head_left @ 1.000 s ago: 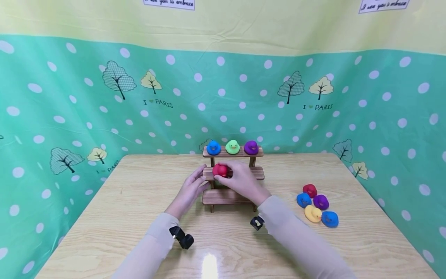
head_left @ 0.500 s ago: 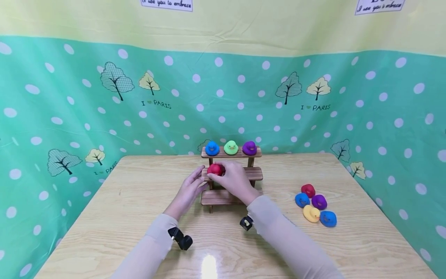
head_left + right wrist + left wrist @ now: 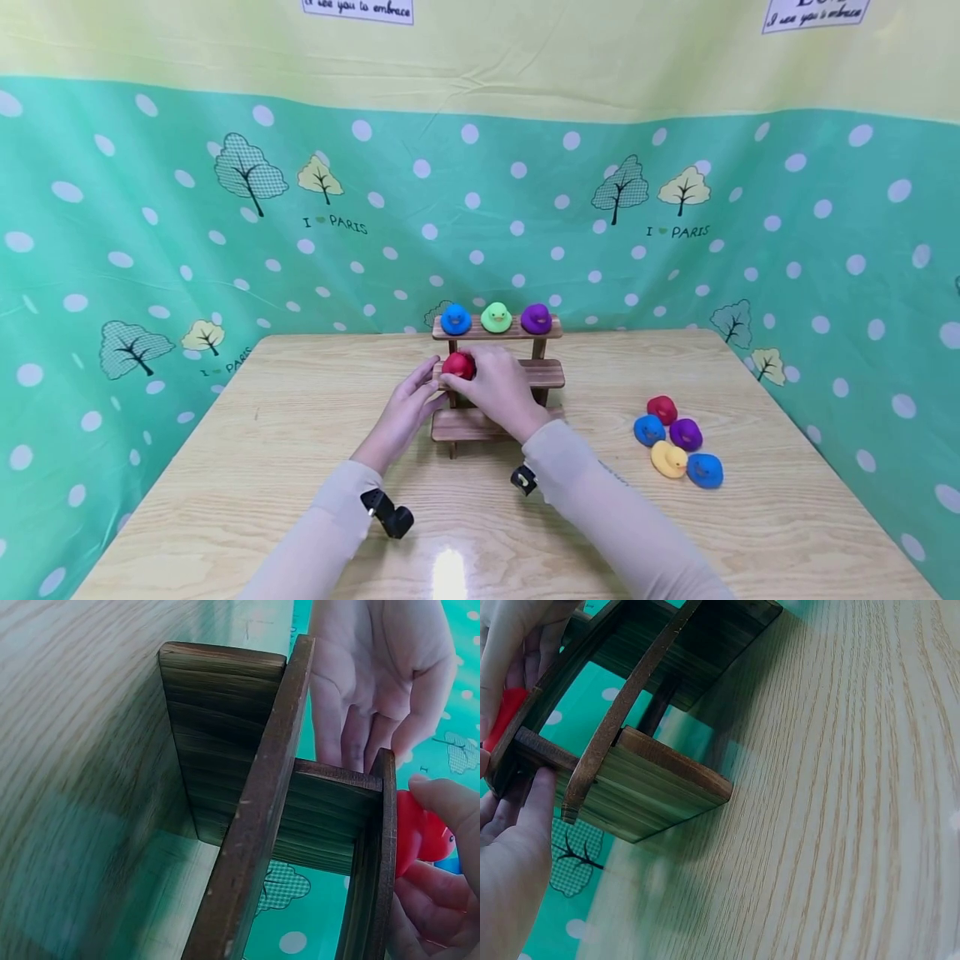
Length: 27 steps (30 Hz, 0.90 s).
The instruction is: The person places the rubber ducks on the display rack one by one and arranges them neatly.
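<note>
My right hand (image 3: 501, 390) pinches a red rubber duck (image 3: 457, 365) between thumb and fingers at the left end of the middle tier of a small wooden stand (image 3: 546, 373). In the right wrist view, the duck (image 3: 409, 834) sits against the tier's edge. My left hand (image 3: 401, 415) is beside that same end, fingers extended; in the left wrist view its fingertips (image 3: 541, 787) appear to touch the tier. On the top tier sit a blue duck (image 3: 455, 320), a light green duck (image 3: 497, 317) and a purple duck (image 3: 536, 319).
To the right on the wooden table (image 3: 300, 467) lies a loose group of ducks: a red one (image 3: 662, 409), a purple one (image 3: 686, 434), a yellow one (image 3: 667, 460) and two blue ones (image 3: 705, 471). A dotted green curtain (image 3: 360, 300) hangs behind the table.
My right hand has moved the red duck left along the middle tier to its left end, turning it on the way. My left hand has stayed nearly still beside the stand.
</note>
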Motion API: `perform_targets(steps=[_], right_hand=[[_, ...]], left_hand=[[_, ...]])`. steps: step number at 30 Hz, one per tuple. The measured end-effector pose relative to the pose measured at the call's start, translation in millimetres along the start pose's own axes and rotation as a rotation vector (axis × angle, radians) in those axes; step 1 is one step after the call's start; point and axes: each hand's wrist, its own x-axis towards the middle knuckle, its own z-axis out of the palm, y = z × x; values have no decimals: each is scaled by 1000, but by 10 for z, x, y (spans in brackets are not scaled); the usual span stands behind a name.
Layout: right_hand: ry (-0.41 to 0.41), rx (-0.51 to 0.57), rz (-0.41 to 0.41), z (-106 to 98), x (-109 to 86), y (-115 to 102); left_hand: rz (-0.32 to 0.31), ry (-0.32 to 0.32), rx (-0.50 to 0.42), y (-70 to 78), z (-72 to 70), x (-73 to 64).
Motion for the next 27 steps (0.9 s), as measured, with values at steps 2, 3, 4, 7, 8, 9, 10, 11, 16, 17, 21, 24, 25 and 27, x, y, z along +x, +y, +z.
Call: perform_targets(steps=[2,3,4,7,8,9,10,11,16,17,21,24,25,27], right_hand=[[3,-5,-1,-1,-5,-6],[3,-7,1,-3,-8,-9],[3,-7,1,-6,-10,-12],[-1,5,-1,-13,-15,-13],[-3,7,-4,-17,-16,-12],[-9,11,-5,-24,-19,-13],[-16,18,-6,-30,-21,-10],[-23,26,-8,-35,-24,-6],[-58,120,-17,-80,-41,14],[-64,142,-23,-91,-44,19],[-87,190,-51,-142,-60,40],[-91,191,-55,-192,-86,61],[-90,188,-55,-212,-98,70],[-86,181,-53,-246,-123,94]], left_hand=[[2,-3,-1,-3,-3,1],[3,-2,-3,-2,-2,-2],[4,0,-3,-2,-1,-3],[6,4,2,-1,4,-5],[6,6,5,-1,5,-5],[4,9,6,0,7,-6],[5,6,11,-1,4,-5],[5,5,12,0,5,-4],[0,2,13,12,-1,-10],[-2,2,10,14,0,-10],[-1,-1,9,9,-10,-5],[1,-2,12,4,-9,2],[1,0,12,3,-7,4],[1,3,13,4,-1,6]])
